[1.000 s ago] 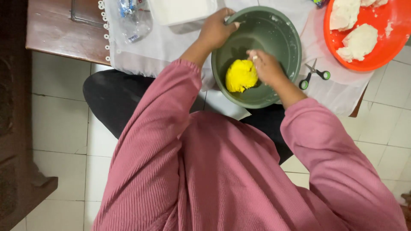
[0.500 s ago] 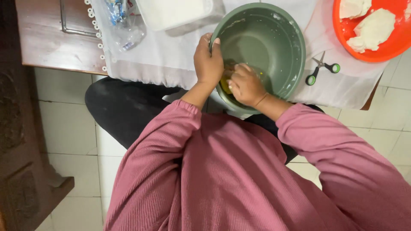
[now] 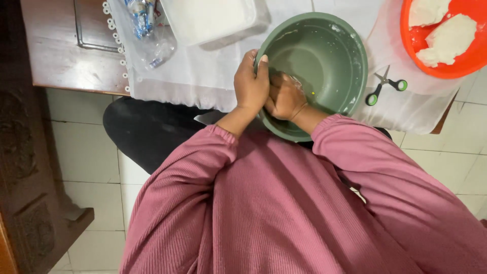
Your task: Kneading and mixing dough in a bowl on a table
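The left hand [image 3: 251,86] is curled tight around the rim of the green bowl [image 3: 329,56] on the table. The right hand [image 3: 284,96] is balled up inside the bowl, hiding what it holds.

The yellow dough seen in the bowl [image 3: 324,56] a second ago is now hidden under the right hand [image 3: 285,97]. The left hand [image 3: 251,86] has shifted from the far rim to the near-left rim, touching the right hand.
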